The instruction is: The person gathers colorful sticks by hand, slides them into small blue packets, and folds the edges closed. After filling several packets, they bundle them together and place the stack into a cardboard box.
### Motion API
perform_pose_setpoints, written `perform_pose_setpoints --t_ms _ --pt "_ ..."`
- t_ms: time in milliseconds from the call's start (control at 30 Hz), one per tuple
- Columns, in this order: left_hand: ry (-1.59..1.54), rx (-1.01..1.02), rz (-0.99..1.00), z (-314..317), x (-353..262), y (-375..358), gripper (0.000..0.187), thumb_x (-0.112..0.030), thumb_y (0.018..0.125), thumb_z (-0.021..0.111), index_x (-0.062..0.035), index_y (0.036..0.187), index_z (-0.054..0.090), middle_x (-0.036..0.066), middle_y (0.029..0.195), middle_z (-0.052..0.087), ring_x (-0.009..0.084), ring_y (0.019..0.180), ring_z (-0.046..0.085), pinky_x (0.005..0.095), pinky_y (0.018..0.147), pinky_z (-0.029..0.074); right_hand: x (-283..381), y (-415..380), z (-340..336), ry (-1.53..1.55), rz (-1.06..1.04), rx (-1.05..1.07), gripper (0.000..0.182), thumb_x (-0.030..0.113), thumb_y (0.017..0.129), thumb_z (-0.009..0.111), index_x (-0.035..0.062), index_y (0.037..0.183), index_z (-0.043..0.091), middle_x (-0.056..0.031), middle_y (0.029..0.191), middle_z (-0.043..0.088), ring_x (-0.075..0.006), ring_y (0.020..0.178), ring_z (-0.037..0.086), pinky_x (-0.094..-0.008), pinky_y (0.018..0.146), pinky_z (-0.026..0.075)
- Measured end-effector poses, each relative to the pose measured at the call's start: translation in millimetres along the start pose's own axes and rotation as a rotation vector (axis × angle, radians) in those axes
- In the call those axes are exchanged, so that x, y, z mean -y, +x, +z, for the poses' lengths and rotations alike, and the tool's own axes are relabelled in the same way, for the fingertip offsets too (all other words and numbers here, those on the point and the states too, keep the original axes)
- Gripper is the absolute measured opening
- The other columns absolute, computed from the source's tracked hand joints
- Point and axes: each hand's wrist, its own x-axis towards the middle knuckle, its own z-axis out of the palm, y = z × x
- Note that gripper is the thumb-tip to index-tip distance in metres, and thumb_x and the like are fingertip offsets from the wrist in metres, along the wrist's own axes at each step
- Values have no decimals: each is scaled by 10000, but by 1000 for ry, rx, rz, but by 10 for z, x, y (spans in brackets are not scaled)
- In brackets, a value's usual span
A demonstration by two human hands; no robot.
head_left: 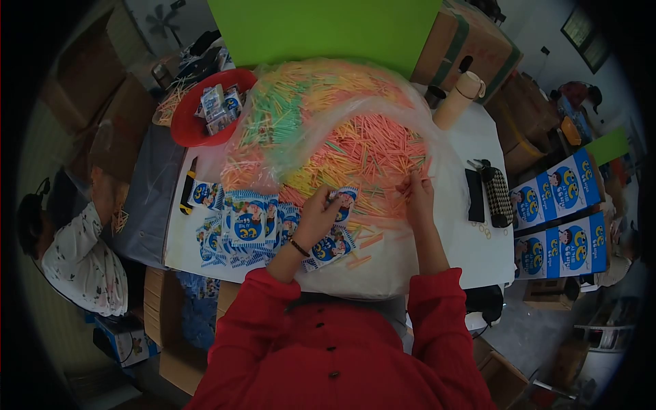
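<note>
My left hand (318, 217) is closed on a small blue and white packet (346, 199), over the front edge of a large clear bag. My right hand (417, 195) is at the right side of that bag, its fingers pinched together; whatever they hold is too small to make out. The open plastic bag (447, 160) holds a heap of pink, yellow and green sticks (376, 143). Left of my left hand lies a pile of blue and white packets (246, 222). A few loose sticks (362, 256) rest on the plastic below my hands.
A red basin (188, 119) with packets stands at the back left, near a yellow and black cutter (186, 193). At the right are a beige bottle (459, 101), a checkered pouch (499, 198) and blue printed boxes (560, 188). A co-worker (89, 256) sits at the left.
</note>
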Motion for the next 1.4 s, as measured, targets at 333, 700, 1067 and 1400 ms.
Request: perform_pose_setpoints --t_ms 333,700,1067,1400 --pt "-728 124 -352 -31 -8 -110 218 -167 911 644 -19 1071 632 54 960 702 122 801 675 263 702 548 -199 -91 3 -467 -169 91 121 102 983 504 35 1071 553 18 916 543 -72 797 494 -223 695 436" --pt "-983 110 -531 2 -47 -149 253 -211 942 601 -27 1113 627 66 994 701 174 858 694 315 746 576 161 18 46 354 239 8 104 199 995 493 106 967 533 -5 873 546 -106 632 454 -245 551 379" --pt "-1139 382 -313 36 -214 -65 300 -245 986 530 -6 1162 572 75 1079 660 179 934 659 318 841 529 329 -572 587 -199 687 505 126 187 944 513 88 999 567 11 764 541 -70 611 445 -226 529 351" --pt "-1205 285 -314 -17 -181 -25 223 -202 959 576 -22 1087 612 67 1008 679 178 919 664 326 833 533 253 -724 767 -494 30 580 229 241 973 483 36 1053 542 -23 858 620 -194 690 588 -338 613 480"
